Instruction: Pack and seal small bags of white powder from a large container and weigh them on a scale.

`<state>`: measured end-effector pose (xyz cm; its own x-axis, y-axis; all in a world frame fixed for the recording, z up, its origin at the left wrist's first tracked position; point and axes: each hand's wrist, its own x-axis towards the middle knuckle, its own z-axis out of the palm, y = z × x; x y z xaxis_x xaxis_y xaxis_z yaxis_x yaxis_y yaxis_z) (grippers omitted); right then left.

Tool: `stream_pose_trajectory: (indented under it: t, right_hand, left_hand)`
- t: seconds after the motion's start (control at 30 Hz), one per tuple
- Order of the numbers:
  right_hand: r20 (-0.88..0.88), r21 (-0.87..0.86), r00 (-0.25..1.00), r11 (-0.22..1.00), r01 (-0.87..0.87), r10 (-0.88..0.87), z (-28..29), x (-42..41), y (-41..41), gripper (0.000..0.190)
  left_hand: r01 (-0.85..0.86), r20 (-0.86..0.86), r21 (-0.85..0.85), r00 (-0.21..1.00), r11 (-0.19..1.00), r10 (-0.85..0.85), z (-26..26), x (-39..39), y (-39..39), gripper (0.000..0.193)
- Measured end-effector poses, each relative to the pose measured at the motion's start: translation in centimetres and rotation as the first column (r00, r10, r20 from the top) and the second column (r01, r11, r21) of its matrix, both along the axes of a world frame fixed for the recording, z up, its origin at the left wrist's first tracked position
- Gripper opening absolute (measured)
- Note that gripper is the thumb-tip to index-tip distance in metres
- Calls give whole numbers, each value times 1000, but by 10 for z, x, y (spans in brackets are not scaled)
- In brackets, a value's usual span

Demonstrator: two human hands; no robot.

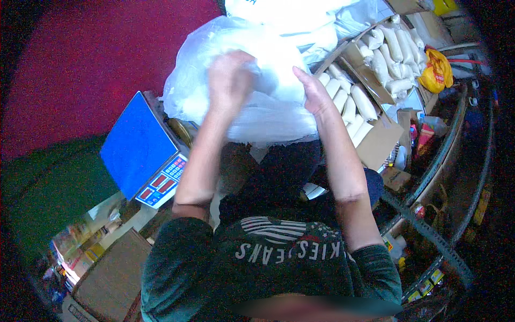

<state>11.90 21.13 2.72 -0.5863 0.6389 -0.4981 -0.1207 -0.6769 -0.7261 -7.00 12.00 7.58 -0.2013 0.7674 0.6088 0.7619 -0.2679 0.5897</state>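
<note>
A large translucent plastic bag (193, 76) with bright white contents stands before me, partly overexposed. Over its middle is my left hand (233, 76), blurred, with its fingers curled. A greyish shape beside those fingers is too blurred to name. At the bag's right edge is my right hand (316, 92), thumb pointing up; its other fingers are lost in the glare. An electronic price scale with a blue platform (141, 145) stands left of the bag, its display and keypad (161, 183) facing me.
On the right, cardboard boxes (380, 141) hold several filled white plastic packets (362, 102). Beyond lies a yellow plastic bag (436, 70). A metal shelf frame (434, 237) curves along the right. Lower left are a brown padded seat (114, 261) and packaged goods (94, 251).
</note>
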Motion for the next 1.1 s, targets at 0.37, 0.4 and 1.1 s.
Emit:
stream_pose_trajectory:
  t: [0.37,0.4,1.1]
  right_hand:
    - [-176,-225,833,845,484,-524,-14,-19,72,46]
    - [-180,-229,834,846,481,-522,-13,-22,68,46]
    - [265,873,912,480,-88,-314,71,1,-15,57]
  left_hand:
    - [140,250,-753,965,643,83,-101,57,-196,26]
    - [100,124,-786,992,610,-3,-96,53,-192,24]
    - [-110,471,-645,722,756,507,-35,-71,-9,34]
